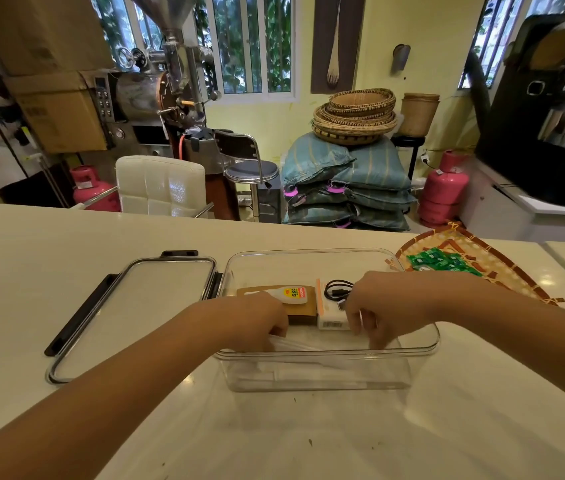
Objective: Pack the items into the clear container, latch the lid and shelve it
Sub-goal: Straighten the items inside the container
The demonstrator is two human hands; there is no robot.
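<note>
The clear container stands open on the white counter in front of me. Inside lie a brown card with a white glue bottle, a white box and a coiled black cable. Both hands reach into the container over its near rim. My left hand and my right hand each pinch a clear plastic packet lying along the near side. The lid, with black latches, lies flat to the left of the container.
A woven bamboo tray holding several green sachets sits at the right, just behind the container. Past the counter's far edge are a white chair, stacked sacks and pink gas cylinders. A black machine stands at the right.
</note>
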